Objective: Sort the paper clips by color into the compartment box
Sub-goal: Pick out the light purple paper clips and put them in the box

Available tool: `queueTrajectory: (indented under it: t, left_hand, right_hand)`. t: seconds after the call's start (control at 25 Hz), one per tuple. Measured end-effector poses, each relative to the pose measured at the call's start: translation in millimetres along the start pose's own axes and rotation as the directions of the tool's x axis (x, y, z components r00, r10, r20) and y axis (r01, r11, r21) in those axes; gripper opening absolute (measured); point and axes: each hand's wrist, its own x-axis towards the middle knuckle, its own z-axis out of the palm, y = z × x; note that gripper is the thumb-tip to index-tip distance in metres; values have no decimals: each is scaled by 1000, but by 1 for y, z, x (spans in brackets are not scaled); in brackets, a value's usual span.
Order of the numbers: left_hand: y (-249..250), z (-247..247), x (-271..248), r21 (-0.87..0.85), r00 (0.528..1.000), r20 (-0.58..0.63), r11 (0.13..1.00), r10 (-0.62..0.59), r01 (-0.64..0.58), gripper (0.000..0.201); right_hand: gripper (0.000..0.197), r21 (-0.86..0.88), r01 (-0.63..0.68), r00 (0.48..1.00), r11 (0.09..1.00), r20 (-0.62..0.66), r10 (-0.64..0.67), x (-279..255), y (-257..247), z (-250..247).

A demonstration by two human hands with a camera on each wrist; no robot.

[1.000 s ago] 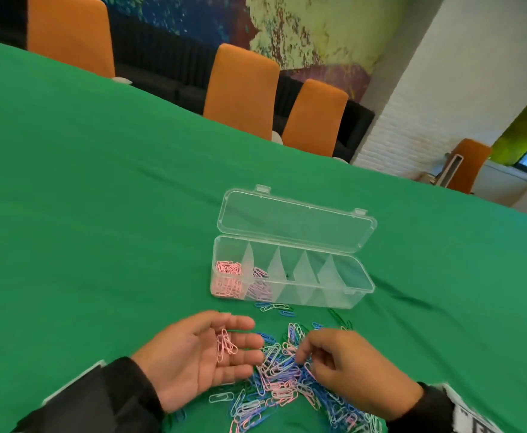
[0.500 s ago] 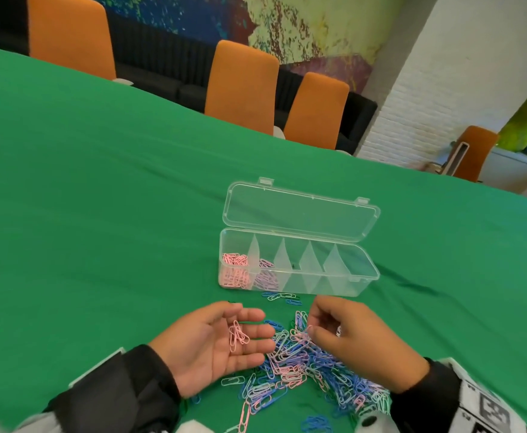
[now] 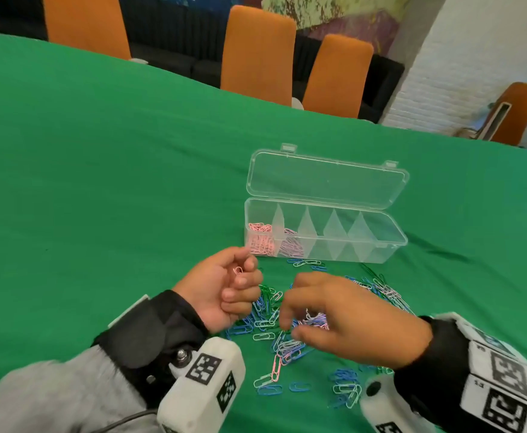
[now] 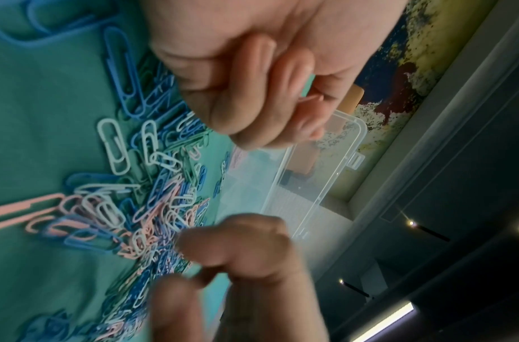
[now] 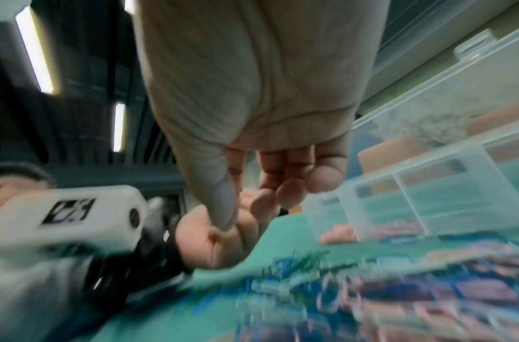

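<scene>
Pink paper clips (image 3: 238,270) are gripped in the curled fingers of the left hand (image 3: 221,287), just short of the compartment box (image 3: 324,232) on the table (image 3: 115,182). Two end compartments are partly filled; three look empty. The mixed pile (image 3: 287,332) is hovered over by the right hand (image 3: 346,320), fingers loosely bent, nothing visibly held.

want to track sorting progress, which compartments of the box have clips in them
Only the two leftmost compartments of the compartment box: the end one holds pink clips, the next lilac clips. The three to their right look empty.
</scene>
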Motion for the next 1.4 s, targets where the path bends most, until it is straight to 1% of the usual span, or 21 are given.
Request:
queueTrajectory:
  t: [0.04,0.08,0.12,0.2,0.32,0.4,0.48,0.6,0.68,0.72,0.76,0.8,0.88,0.92,0.96,1.0,1.04,1.12,1.24,1.32,1.4]
  left_hand:
    - [0,-1,-1,-7,1000,11,1000,-3,3,24]
    - [-2,0,-1,9,1000,-23,1000,0,0,21]
    - [-3,2,0,34,997,-81,999,13,-10,14]
    - [-6,6,2,61,983,-174,997,55,-45,5]
    - [-8,3,6,53,967,-229,993,112,-103,18]
    - [-9,4,6,48,972,-209,994,110,-102,21]
    - [-12,5,6,61,982,-166,995,86,-77,25]
    - [-18,6,8,90,992,-121,996,37,-26,30]
    - [-22,8,9,87,995,-103,996,-1,9,30]
    - [-24,9,8,87,995,-104,996,-11,20,30]
    - [-23,11,7,88,994,-109,996,-16,25,30]
    - [-23,12,6,85,993,-118,996,-15,25,28]
    - [-20,11,4,64,990,-143,998,-1,10,19]
    - [-18,11,4,56,988,-155,998,8,1,17]
    - [-18,10,4,57,986,-167,998,15,-5,16]
    - [-19,10,4,65,984,-176,998,22,-10,18]
    - [-20,10,5,72,983,-181,997,29,-16,21]
    - [-22,10,7,70,984,-177,997,33,-20,31]
    - [-21,8,8,56,988,-155,998,17,-8,42]
    - [-21,9,7,65,990,-138,998,1,8,45]
    - [-23,11,6,60,994,-108,998,-21,28,50]
  right_hand:
    - [14,-44,73,992,996,107,-68,-1,-2,10]
    - [20,-87,121,978,989,182,-103,0,-2,19]
    - [23,-136,139,969,981,222,-107,3,-3,26]
    - [22,-224,145,965,964,248,-88,9,-5,36]
    - [13,-287,99,966,953,257,-23,11,1,38]
    - [9,-275,50,974,960,228,14,6,7,30]
    - [2,-213,-32,987,977,147,64,1,9,16]
    - [8,-70,-138,990,988,-41,135,7,2,-8]
    - [10,8,-150,973,989,-178,149,14,-2,-17]
    - [11,12,-150,966,989,-210,149,15,-3,-20]
    - [11,-5,-154,968,988,-202,150,13,-4,-21]
    - [10,-37,-162,976,986,-156,154,10,-3,-21]
    - [4,-110,-186,982,976,6,187,-2,-1,-14]
    - [3,-143,-195,974,970,88,209,-8,0,-7]
    - [8,-176,-201,961,964,153,229,-14,1,4]
    - [13,-212,-206,949,955,197,248,-18,2,14]
    - [15,-242,-216,940,946,209,268,-22,4,24]
    - [11,-269,-240,934,933,197,297,-25,7,35]
    - [10,-282,-227,940,932,187,286,-23,13,33]
    - [11,-261,-229,958,938,110,265,-17,10,23]
    - [8,-142,-233,972,962,-34,231,-7,3,6]
